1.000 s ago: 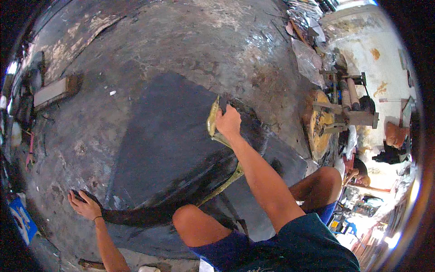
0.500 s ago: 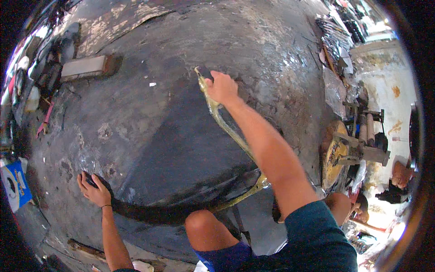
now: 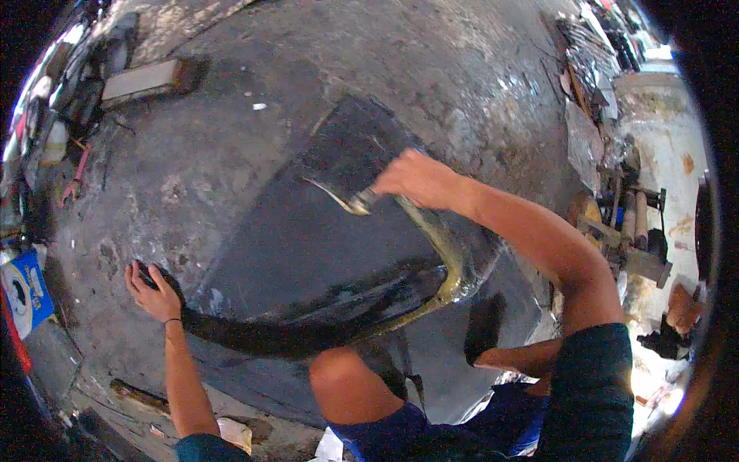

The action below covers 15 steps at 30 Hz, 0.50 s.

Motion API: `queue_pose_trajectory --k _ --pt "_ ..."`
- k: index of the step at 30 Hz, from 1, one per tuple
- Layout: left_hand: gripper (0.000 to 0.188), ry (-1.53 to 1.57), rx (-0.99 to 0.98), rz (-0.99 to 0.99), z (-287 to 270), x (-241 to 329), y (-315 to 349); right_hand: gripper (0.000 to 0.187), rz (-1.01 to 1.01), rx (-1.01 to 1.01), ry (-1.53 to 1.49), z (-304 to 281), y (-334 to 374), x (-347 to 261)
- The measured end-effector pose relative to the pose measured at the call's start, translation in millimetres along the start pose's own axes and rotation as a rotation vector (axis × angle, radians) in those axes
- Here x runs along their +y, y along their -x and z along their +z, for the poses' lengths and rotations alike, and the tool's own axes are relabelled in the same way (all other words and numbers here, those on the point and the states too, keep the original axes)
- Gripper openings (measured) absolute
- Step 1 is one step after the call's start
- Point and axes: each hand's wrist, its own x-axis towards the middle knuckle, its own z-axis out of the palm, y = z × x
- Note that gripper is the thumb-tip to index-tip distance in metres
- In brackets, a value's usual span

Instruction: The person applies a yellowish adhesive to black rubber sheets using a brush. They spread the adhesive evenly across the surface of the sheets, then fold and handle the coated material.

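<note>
A large black sheet (image 3: 285,246) lies spread on the floor before me, its near edge raised in a long curved dark fold (image 3: 254,336). My left hand (image 3: 154,291) is at the fold's left end, fingers and thumb apart with black material showing between them. My right hand (image 3: 416,179) is closed on a glossy yellowish strip (image 3: 440,246), above the sheet's right part. A pale loose end of the strip sticks out left of that fist. From the fist the strip runs down to a bend near the sheet's right side, then along the fold toward my knee (image 3: 339,377).
A pale block (image 3: 142,83) rests on the floor at the far left. Near it lies a pink-handled tool (image 3: 77,175). A blue and white box (image 3: 27,291) stands at the left edge. A metal and wood frame (image 3: 631,223) is against the right wall, below piled clutter (image 3: 589,46).
My right hand has come nearer and to the right with the strip, whose end now bends leftward. More of the sheet's far corner shows. My left hand stays at the fold's end.
</note>
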Motion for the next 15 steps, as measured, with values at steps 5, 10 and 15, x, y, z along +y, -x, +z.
queue_pose_trajectory --k 5,10,15 --pt "0.049 0.067 0.021 0.080 12 -18 -3 0.048 -0.029 -0.184 0.055 82 225 -41" --pt "0.052 0.002 0.034 0.126 19 -2 0 0.045 0.598 -0.301 -0.310 129 383 -114" --pt "0.053 -0.015 -0.005 0.116 10 2 -3 0.038 1.475 0.552 -0.544 68 380 -183"
